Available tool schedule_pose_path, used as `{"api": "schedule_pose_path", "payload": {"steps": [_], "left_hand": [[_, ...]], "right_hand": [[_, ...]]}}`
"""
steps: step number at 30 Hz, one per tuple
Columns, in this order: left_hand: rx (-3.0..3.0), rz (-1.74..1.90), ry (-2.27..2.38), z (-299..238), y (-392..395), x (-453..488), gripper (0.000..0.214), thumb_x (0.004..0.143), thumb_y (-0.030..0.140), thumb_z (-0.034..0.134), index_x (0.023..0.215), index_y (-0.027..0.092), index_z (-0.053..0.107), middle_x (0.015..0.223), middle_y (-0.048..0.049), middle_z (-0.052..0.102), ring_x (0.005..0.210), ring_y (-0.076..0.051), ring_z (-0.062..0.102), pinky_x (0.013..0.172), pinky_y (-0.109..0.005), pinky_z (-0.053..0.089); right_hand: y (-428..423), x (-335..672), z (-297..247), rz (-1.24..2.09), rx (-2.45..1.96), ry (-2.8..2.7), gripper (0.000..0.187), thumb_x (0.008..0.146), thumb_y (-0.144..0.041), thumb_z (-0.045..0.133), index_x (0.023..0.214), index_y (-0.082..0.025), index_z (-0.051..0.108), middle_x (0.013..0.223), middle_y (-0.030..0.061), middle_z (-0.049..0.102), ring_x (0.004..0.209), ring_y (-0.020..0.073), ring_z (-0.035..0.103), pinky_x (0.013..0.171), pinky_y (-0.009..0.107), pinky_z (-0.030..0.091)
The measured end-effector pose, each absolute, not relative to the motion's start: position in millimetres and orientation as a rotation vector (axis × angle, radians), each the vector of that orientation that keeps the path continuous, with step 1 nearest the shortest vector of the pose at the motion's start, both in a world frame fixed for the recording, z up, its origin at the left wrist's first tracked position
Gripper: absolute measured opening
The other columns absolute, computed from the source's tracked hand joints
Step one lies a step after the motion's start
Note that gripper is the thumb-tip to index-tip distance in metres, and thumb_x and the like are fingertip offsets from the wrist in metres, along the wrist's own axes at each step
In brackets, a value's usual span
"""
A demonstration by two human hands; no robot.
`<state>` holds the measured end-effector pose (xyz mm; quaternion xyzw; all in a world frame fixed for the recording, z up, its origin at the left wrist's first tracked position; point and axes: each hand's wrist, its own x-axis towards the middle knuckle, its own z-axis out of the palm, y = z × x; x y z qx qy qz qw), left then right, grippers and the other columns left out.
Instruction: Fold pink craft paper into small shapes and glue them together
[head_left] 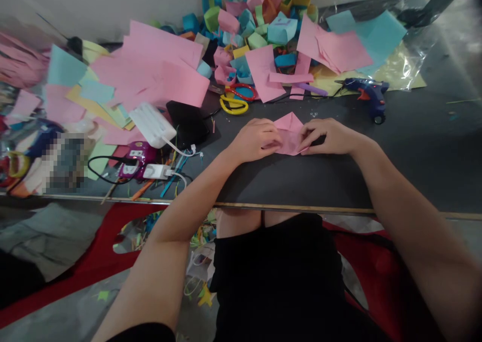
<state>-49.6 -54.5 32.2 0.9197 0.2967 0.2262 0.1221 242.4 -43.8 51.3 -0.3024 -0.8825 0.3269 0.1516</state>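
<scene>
— Presently, what risk are you noting?
— Left hand is pressing the pink paper onto the table; uneven pressure could be skewing the crease.
— And the paper's position?
— Lying between both hands, right hand fingers pinching its right edge.

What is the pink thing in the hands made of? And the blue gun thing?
The pink folded piece looks like thin matte paper: it holds sharp creases under both hands. The blue glue gun seems hard plastic with a slight sheen and an orange trigger.
</scene>
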Motion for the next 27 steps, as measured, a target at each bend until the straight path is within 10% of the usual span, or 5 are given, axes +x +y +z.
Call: {"api": "schedule_pose_path", "payload": {"steps": [17, 27], "left_hand": [[2.801, 0.584, 0.616, 34.2, -64.2, -48.8, 0.029, 0.100, 0.018, 0.054, 0.097, 0.026, 0.082, 0.105, -0.0002, 0.083, 0.100, -0.016, 0.077, 0.084, -0.026, 0.058], [2.745, 0.626, 0.712, 31.2, -65.4, -48.0, 0.030, 0.092, 0.013, 0.059, 0.102, 0.027, 0.083, 0.104, 0.0011, 0.083, 0.101, -0.015, 0.077, 0.089, -0.026, 0.059]], "right_hand": [[-54.1, 224.8, 42.6, 0.723, -1.216, -2.313, 0.038, 0.087, -0.060, 0.072, 0.073, -0.026, 0.075, 0.076, 0.0033, 0.070, 0.070, 0.0200, 0.060, 0.074, 0.039, 0.047], [-53.0, 220.5, 34.9, 0.542, -1.192, -2.277, 0.032, 0.081, -0.041, 0.078, 0.109, -0.027, 0.081, 0.105, 0.0083, 0.077, 0.085, 0.0250, 0.065, 0.080, 0.041, 0.049]]}}
